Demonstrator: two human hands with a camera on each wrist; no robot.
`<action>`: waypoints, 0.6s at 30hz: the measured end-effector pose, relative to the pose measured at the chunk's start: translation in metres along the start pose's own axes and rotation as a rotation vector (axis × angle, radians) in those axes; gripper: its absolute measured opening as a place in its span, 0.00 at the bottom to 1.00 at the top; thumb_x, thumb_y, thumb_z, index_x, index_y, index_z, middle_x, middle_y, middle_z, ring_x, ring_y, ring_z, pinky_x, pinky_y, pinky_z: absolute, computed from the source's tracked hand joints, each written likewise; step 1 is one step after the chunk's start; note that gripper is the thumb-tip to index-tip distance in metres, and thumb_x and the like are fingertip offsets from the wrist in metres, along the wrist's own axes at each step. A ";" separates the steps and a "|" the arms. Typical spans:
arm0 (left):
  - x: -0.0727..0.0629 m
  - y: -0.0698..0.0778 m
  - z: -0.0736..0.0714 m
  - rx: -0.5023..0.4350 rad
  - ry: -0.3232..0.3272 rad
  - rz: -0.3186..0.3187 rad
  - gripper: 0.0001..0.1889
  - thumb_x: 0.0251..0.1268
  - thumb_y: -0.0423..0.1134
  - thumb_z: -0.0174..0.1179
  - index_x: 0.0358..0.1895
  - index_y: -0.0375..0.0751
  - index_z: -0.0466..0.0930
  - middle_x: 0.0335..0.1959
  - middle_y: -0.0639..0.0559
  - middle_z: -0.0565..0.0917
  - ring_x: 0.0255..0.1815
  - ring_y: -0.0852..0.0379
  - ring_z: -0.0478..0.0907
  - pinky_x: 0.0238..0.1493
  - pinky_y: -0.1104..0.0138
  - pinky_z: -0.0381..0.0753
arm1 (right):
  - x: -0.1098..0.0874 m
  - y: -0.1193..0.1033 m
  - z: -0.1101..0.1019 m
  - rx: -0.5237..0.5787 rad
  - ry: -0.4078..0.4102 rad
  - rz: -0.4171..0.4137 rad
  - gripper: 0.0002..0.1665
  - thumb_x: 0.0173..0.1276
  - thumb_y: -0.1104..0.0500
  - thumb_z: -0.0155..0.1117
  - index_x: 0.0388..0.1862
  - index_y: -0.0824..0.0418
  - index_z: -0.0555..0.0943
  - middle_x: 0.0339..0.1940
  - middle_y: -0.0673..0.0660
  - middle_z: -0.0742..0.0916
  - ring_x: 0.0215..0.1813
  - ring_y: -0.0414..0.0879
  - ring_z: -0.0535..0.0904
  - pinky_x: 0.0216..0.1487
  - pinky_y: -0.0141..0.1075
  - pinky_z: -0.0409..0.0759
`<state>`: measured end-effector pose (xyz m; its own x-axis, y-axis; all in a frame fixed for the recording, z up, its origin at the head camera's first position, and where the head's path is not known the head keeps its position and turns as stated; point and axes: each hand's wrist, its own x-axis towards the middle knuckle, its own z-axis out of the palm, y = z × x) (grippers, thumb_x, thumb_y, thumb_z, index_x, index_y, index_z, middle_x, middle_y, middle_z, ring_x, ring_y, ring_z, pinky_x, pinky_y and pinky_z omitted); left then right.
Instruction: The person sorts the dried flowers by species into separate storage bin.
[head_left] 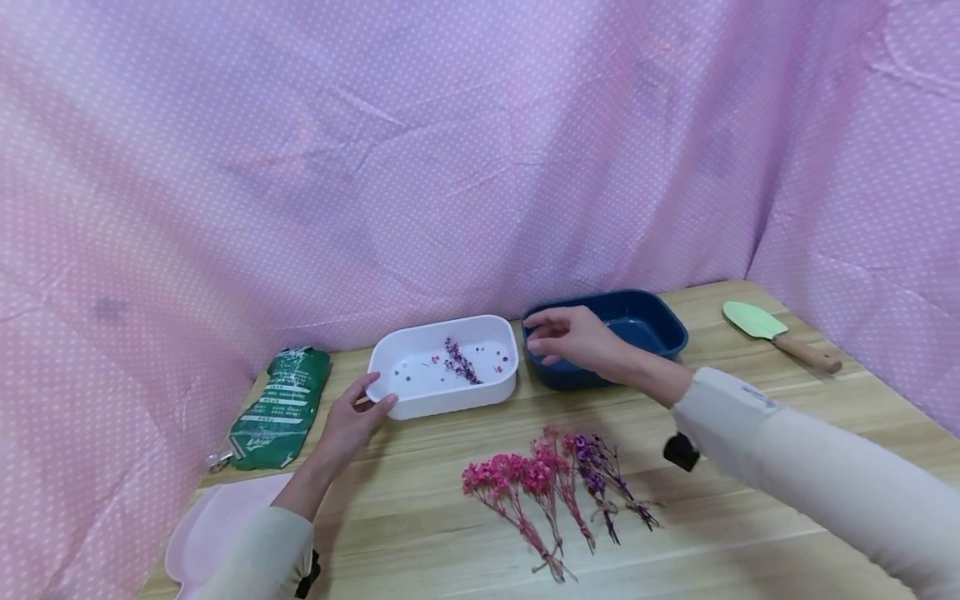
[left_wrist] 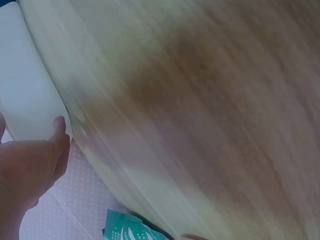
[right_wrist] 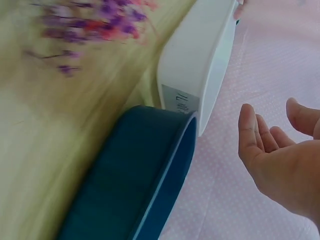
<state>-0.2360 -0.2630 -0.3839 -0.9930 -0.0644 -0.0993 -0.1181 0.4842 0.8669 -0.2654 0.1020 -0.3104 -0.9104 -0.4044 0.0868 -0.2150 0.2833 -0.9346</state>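
Note:
My left hand [head_left: 354, 423] holds the near left corner of a white plastic basin [head_left: 442, 403], thumb at the front and fingers at the left end. In the left wrist view the thumb [left_wrist: 59, 125] lies along the basin's outer wall. Inside the basin lie one small purple dried-flower sprig [head_left: 461, 362] and scattered bits of blossom. My right hand [head_left: 573, 337] hovers over the left part of a dark blue basin [head_left: 570, 379], which stands just right of the white one. Its fingers are loosely bent, with nothing visible between them in the right wrist view.
Pink dried-flower bunches [head_left: 517, 475] and purple ones [head_left: 596, 471] lie on the wooden table in front of the basins. A green packet [head_left: 281, 408] and a pink board [head_left: 217, 533] are at left, a green trowel [head_left: 757, 321] at right. Dotted pink cloth [head_left: 420, 167] hangs behind.

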 end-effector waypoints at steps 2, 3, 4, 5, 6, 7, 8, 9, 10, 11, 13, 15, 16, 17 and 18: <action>-0.001 0.000 -0.001 0.005 0.002 -0.003 0.37 0.68 0.52 0.58 0.75 0.47 0.54 0.72 0.38 0.60 0.65 0.42 0.65 0.65 0.53 0.69 | -0.014 0.003 -0.007 0.006 -0.018 0.009 0.25 0.69 0.64 0.61 0.64 0.69 0.72 0.49 0.68 0.82 0.49 0.58 0.81 0.48 0.44 0.83; -0.001 0.000 -0.001 0.007 0.002 -0.001 0.37 0.68 0.52 0.58 0.75 0.46 0.54 0.72 0.38 0.61 0.65 0.42 0.65 0.65 0.53 0.69 | -0.020 0.005 -0.010 0.008 -0.024 0.017 0.26 0.69 0.64 0.61 0.64 0.69 0.71 0.49 0.68 0.82 0.49 0.58 0.82 0.48 0.44 0.83; -0.002 0.000 -0.001 0.007 0.002 -0.001 0.37 0.68 0.51 0.58 0.76 0.46 0.54 0.72 0.38 0.60 0.65 0.42 0.65 0.65 0.52 0.68 | -0.026 0.007 -0.013 0.014 -0.031 0.022 0.26 0.69 0.64 0.61 0.64 0.69 0.71 0.49 0.69 0.82 0.49 0.58 0.81 0.48 0.44 0.83; -0.002 0.000 -0.001 0.006 0.002 0.000 0.37 0.68 0.51 0.58 0.76 0.46 0.54 0.72 0.37 0.60 0.65 0.42 0.65 0.66 0.52 0.68 | -0.032 0.009 -0.016 0.019 -0.036 0.025 0.26 0.69 0.64 0.61 0.65 0.70 0.70 0.49 0.69 0.82 0.49 0.57 0.82 0.48 0.44 0.83; -0.002 0.000 -0.001 0.007 0.003 0.000 0.37 0.68 0.50 0.58 0.75 0.46 0.54 0.71 0.38 0.61 0.65 0.42 0.65 0.66 0.52 0.68 | -0.037 0.011 -0.018 0.028 -0.039 0.029 0.27 0.69 0.65 0.61 0.65 0.70 0.70 0.49 0.69 0.82 0.48 0.56 0.82 0.49 0.45 0.83; -0.001 0.000 -0.001 0.008 0.004 0.000 0.36 0.69 0.50 0.58 0.75 0.46 0.54 0.72 0.38 0.61 0.65 0.42 0.65 0.66 0.52 0.68 | -0.041 0.013 -0.020 0.038 -0.040 0.035 0.27 0.69 0.65 0.61 0.65 0.70 0.70 0.49 0.69 0.82 0.48 0.56 0.82 0.49 0.45 0.83; -0.001 0.000 -0.001 0.008 0.004 0.001 0.36 0.69 0.50 0.58 0.75 0.46 0.54 0.72 0.38 0.60 0.66 0.42 0.65 0.66 0.52 0.68 | -0.045 0.014 -0.022 0.044 -0.039 0.040 0.27 0.69 0.65 0.61 0.65 0.70 0.70 0.48 0.68 0.83 0.48 0.55 0.82 0.48 0.44 0.83; 0.000 -0.001 -0.001 0.009 0.003 0.002 0.36 0.69 0.49 0.58 0.75 0.46 0.54 0.72 0.37 0.60 0.66 0.41 0.65 0.66 0.52 0.68 | -0.049 0.016 -0.024 0.046 -0.039 0.043 0.28 0.69 0.65 0.61 0.65 0.70 0.70 0.48 0.67 0.83 0.48 0.55 0.82 0.49 0.45 0.83; 0.000 -0.001 -0.001 0.008 0.002 0.002 0.36 0.69 0.49 0.58 0.76 0.46 0.54 0.72 0.37 0.60 0.66 0.41 0.64 0.66 0.51 0.68 | -0.053 0.016 -0.026 0.051 -0.040 0.045 0.28 0.68 0.64 0.62 0.65 0.71 0.69 0.48 0.67 0.83 0.48 0.55 0.82 0.49 0.46 0.82; 0.001 -0.001 -0.001 0.009 0.001 0.002 0.36 0.69 0.50 0.58 0.76 0.46 0.54 0.72 0.38 0.60 0.66 0.42 0.64 0.66 0.52 0.68 | -0.056 0.017 -0.027 0.054 -0.040 0.050 0.28 0.68 0.64 0.62 0.66 0.70 0.69 0.47 0.66 0.84 0.48 0.54 0.82 0.49 0.46 0.82; 0.001 -0.001 -0.001 0.009 -0.002 0.004 0.37 0.68 0.52 0.58 0.76 0.46 0.54 0.72 0.38 0.60 0.66 0.42 0.64 0.66 0.52 0.68 | -0.063 0.020 -0.029 0.059 -0.043 0.059 0.29 0.68 0.63 0.62 0.66 0.71 0.69 0.47 0.65 0.84 0.50 0.56 0.82 0.49 0.46 0.82; 0.001 -0.001 -0.001 0.005 -0.005 0.007 0.38 0.67 0.53 0.59 0.75 0.46 0.54 0.72 0.38 0.60 0.66 0.42 0.65 0.65 0.52 0.68 | -0.069 0.023 -0.031 0.063 -0.051 0.069 0.30 0.68 0.63 0.63 0.66 0.71 0.69 0.47 0.64 0.84 0.50 0.56 0.82 0.50 0.47 0.82; 0.001 -0.001 -0.001 0.002 -0.007 0.007 0.38 0.67 0.53 0.59 0.75 0.46 0.54 0.72 0.38 0.60 0.66 0.42 0.65 0.65 0.53 0.68 | -0.072 0.024 -0.031 0.065 -0.056 0.075 0.30 0.68 0.63 0.63 0.66 0.71 0.68 0.47 0.64 0.84 0.50 0.55 0.82 0.49 0.47 0.82; 0.000 -0.001 -0.001 0.000 -0.007 0.006 0.39 0.66 0.54 0.59 0.75 0.46 0.54 0.72 0.38 0.60 0.66 0.42 0.65 0.65 0.53 0.69 | -0.075 0.026 -0.032 0.066 -0.062 0.081 0.30 0.68 0.62 0.63 0.66 0.72 0.68 0.47 0.64 0.84 0.50 0.55 0.82 0.49 0.46 0.82; 0.000 -0.001 -0.001 0.000 -0.007 0.004 0.38 0.66 0.54 0.59 0.75 0.46 0.54 0.72 0.38 0.60 0.66 0.43 0.65 0.65 0.53 0.69 | -0.078 0.028 -0.032 0.066 -0.066 0.087 0.31 0.68 0.62 0.63 0.66 0.72 0.68 0.47 0.64 0.84 0.49 0.55 0.82 0.48 0.46 0.83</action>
<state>-0.2361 -0.2643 -0.3840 -0.9935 -0.0563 -0.0992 -0.1141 0.4843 0.8675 -0.2119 0.1693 -0.3323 -0.8988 -0.4381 -0.0163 -0.1105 0.2624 -0.9586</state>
